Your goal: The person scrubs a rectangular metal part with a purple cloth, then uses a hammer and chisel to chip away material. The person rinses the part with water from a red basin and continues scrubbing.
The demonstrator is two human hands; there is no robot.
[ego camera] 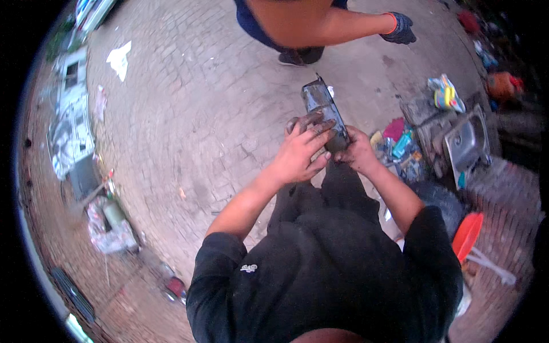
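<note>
A dark, grimy metal pan [319,96] with a narrow flange along its right edge is held out in front of my body, over my legs. My right hand [357,150] grips its near end from the right, the fingers partly hidden beneath it. Across the pan's upper face lies my left hand [305,143], fingers spread over the surface and thumb near the close end. Dark grime coats the fingertips of both hands. Whether anything small is under the left palm cannot be seen.
Ahead stands another person, an arm stretched right in a dark glove [399,29]. On the right lie a steel sink [467,139], mixed litter [401,143] and an orange-red plastic piece [467,236]. Scrap panels [73,115] and a plastic bag [109,233] line the left of the brick paving [184,128].
</note>
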